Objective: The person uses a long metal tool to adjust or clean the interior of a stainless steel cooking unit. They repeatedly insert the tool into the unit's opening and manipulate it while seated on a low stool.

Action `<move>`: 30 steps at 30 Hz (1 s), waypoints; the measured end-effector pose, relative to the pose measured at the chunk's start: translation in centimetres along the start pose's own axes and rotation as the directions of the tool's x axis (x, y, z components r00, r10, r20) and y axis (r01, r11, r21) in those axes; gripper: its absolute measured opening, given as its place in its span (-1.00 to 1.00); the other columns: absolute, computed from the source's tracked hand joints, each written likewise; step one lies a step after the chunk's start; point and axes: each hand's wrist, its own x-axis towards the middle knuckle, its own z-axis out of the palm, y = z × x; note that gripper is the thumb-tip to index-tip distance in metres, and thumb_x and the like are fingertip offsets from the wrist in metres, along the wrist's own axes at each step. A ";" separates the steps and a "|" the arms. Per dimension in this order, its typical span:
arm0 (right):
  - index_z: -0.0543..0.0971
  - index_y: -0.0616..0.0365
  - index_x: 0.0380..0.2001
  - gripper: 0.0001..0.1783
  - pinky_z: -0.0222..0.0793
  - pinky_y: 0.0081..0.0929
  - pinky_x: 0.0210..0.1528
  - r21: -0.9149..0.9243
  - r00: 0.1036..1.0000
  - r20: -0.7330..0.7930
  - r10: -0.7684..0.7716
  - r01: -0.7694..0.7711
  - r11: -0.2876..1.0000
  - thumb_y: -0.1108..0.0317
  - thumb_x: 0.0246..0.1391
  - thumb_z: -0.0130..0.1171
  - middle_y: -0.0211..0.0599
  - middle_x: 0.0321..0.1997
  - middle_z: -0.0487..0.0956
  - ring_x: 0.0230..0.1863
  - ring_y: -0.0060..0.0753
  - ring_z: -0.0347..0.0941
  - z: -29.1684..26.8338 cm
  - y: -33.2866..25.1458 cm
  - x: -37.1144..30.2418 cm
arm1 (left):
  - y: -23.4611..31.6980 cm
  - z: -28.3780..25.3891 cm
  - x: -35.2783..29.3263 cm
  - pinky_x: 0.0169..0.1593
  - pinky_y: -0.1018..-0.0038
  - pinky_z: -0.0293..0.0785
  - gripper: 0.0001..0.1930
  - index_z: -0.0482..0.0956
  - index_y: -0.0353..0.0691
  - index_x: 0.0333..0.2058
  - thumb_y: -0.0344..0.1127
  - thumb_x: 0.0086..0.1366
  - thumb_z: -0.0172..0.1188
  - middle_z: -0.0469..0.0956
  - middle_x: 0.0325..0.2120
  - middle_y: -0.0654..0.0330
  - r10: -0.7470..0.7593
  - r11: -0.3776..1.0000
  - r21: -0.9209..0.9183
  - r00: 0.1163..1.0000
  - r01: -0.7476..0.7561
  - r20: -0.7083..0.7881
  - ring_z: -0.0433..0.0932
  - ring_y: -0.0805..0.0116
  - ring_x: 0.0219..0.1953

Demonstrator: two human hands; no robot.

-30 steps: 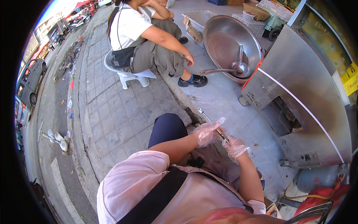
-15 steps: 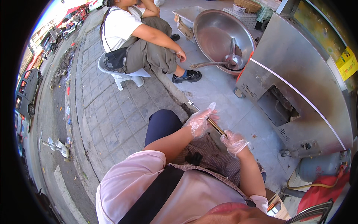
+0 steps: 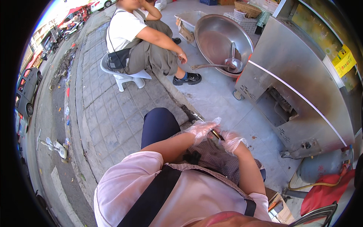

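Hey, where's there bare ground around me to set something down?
Bare floor tiles stretch between your right hand, the big bowl and the metal cabinet. Bare paving lies between the stool and your left knee. It's crowded around the gas bottle, with a hose and red cloth close by.

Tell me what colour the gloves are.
The gloves are clear, with a whitish shine; best seen in the head view.
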 end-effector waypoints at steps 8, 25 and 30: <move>0.52 0.15 -0.15 -0.61 0.40 -0.15 -0.17 0.127 0.962 -0.272 -0.024 0.061 0.990 0.18 -0.04 0.18 -0.03 -0.27 0.57 -0.21 0.02 0.50 0.3 0.9 0.1 | -3.3 -0.7 2.2 -0.41 0.42 0.43 -0.66 0.64 -0.22 -0.41 -0.04 0.23 0.11 0.60 -0.55 0.17 0.196 0.743 0.649 0.980 -0.163 0.022 0.55 0.43 -0.48; 0.57 0.14 -0.38 -0.76 0.39 -0.22 -0.26 0.112 0.967 -0.002 -0.254 0.253 0.961 0.23 -0.09 0.21 -0.07 -0.38 0.56 -0.32 -0.01 0.50 2.1 -1.1 4.6 | -8.8 -4.0 3.4 -0.35 0.30 0.45 -0.65 0.62 -0.18 -0.31 0.00 0.12 0.22 0.58 -0.51 0.07 0.164 0.634 0.727 0.965 -0.264 0.207 0.53 0.21 -0.49; 0.55 0.14 -0.33 -0.80 0.39 -0.28 -0.28 0.079 0.935 -0.249 -0.252 0.279 0.957 0.30 -0.04 0.19 -0.16 -0.41 0.56 -0.37 -0.13 0.50 1.1 0.2 4.9 | -5.0 -3.0 3.1 -0.32 0.28 0.44 -0.58 0.60 -0.25 -0.39 0.06 0.14 0.15 0.57 -0.49 -0.05 -0.073 0.511 0.859 0.996 -0.011 0.057 0.54 0.15 -0.45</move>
